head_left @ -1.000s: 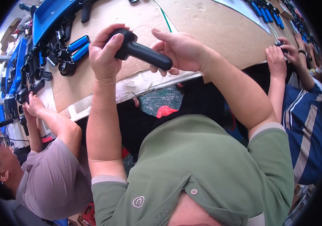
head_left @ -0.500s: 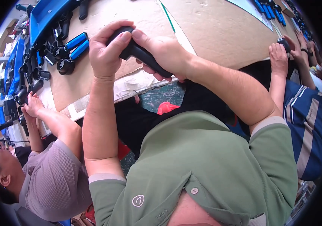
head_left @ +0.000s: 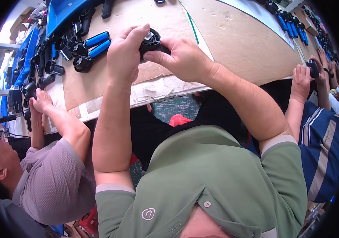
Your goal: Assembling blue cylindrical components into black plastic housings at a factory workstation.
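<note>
Over the work table, both hands hold a black plastic housing [head_left: 156,40] with a round open end that faces up toward me. Inside that end there are ribs and a small pale patch. My left hand [head_left: 126,53] is closed round its left side, with the thumb at the rim. From the right, my right hand [head_left: 189,59] grips the housing, its thumb lying along the near side. The handle, which showed a moment ago, is mostly hidden now. Nearest to my left hand on the table lie two bright blue and black handle-shaped parts [head_left: 99,43].
A blue bin [head_left: 64,18] stands at the far left, with several black round parts [head_left: 83,63] before it. Cardboard [head_left: 241,43] covers the table. A co-worker [head_left: 54,174] sits at left and another [head_left: 320,142] at right, both handling black parts. More blue handles [head_left: 292,29] lie far right.
The black housing has been turned so its round open end faces me and its handle is hidden. Both hands have shifted slightly right and regripped. The whole view has shifted a little.
</note>
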`<state>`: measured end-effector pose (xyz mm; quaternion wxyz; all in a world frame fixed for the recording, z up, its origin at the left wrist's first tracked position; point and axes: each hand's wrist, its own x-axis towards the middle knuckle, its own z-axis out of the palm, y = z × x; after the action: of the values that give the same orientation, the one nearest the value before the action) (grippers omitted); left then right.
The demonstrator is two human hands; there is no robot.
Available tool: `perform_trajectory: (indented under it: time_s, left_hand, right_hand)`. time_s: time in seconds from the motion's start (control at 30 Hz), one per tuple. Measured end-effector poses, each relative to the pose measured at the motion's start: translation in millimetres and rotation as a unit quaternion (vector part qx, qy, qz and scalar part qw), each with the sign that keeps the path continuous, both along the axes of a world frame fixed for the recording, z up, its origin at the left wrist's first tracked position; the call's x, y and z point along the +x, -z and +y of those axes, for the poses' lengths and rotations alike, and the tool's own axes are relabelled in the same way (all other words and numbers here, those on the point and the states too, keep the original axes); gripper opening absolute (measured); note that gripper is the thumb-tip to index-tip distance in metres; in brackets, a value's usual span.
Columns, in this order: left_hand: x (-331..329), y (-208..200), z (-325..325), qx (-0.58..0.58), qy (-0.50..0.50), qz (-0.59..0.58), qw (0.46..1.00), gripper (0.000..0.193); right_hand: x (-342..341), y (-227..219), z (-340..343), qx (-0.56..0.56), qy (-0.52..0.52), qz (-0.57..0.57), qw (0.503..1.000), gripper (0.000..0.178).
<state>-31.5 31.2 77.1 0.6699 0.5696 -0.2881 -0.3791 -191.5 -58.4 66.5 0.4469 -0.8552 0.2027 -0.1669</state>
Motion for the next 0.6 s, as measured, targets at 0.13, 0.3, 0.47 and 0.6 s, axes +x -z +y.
perform_trajectory:
  time_s: [0.13, 0.3, 0.47, 0.6]
  left_hand:
    - [-1.1, 7.6, -4.6, -0.020, -0.017, -0.001, 1.000, 0.028]
    - [-6.0, 12.0, -5.9, -0.077, 0.004, -0.036, 0.996, 0.027]
    - [-16.8, 5.1, -7.6, -0.142, -0.010, 0.019, 0.990, 0.032]
    - [-16.9, 5.4, -5.8, -0.130, -0.055, 0.116, 0.983, 0.043]
  right_hand:
    - [1.7, 0.9, 1.3, -0.028, 0.023, 0.035, 0.999, 0.051]
    - [-2.3, 6.0, 1.6, -0.110, 0.036, -0.037, 0.993, 0.049]
    - [-12.1, 0.2, -9.9, -0.306, 0.058, -0.033, 0.950, 0.045]
    - [-6.6, 6.1, -14.5, -0.438, 0.084, -0.060, 0.893, 0.041]
